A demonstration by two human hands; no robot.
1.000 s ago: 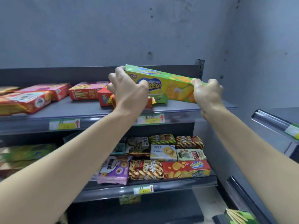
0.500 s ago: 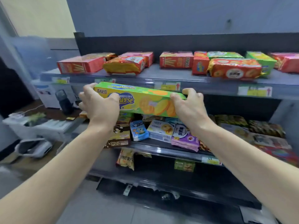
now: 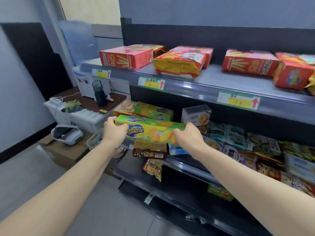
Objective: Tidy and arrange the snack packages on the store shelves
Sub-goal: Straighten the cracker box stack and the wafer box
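Observation:
I hold a long green-and-yellow cheese cracker box level in front of the middle shelf's left end. My left hand grips its left end and my right hand grips its right end. Just behind it on the middle shelf lies a matching green box on orange packs. A brown stick-biscuit box sits right below the held box at the shelf's front edge.
The top shelf carries red stick-biscuit boxes and an orange bag. Mixed packets crowd the middle shelf to the right. A white basket, a cardboard box and white appliances stand on the floor at left.
Both hands carried the cheese box from the top shelf's right end down and left to the middle shelf's left end. My view swung left with it.

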